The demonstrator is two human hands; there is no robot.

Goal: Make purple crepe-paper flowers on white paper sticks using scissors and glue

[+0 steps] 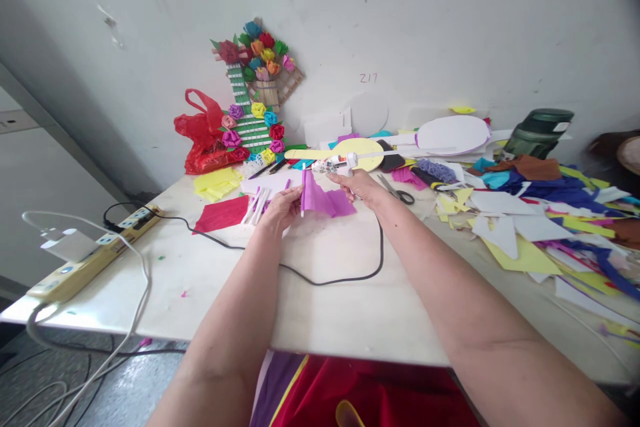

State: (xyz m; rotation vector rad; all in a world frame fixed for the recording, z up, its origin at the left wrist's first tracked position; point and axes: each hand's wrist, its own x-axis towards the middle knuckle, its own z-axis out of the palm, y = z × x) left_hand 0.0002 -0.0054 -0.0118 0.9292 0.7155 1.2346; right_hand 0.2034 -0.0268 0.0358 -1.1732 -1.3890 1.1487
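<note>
My left hand (284, 208) is closed on a thin white stick (303, 191) held upright. Purple crepe paper (325, 201) runs along the stick and spreads to the right over the table. In my right hand (356, 185) is a white hot glue gun (336, 163), its tip pointing left near the top of the stick. A black cord (345, 280) loops across the table below both hands. Beside my left hand lie several white and purple paper sticks (257, 205) and a piece of red crepe paper (220, 215).
Black-handled scissors (397, 192) lie right of my right hand. A heap of paper scraps (525, 213) and a dark green bottle (540, 132) fill the right side. Paper-flower crafts (255, 100) and a red plastic bag (200, 137) stand behind. A power strip (95, 253) lies left.
</note>
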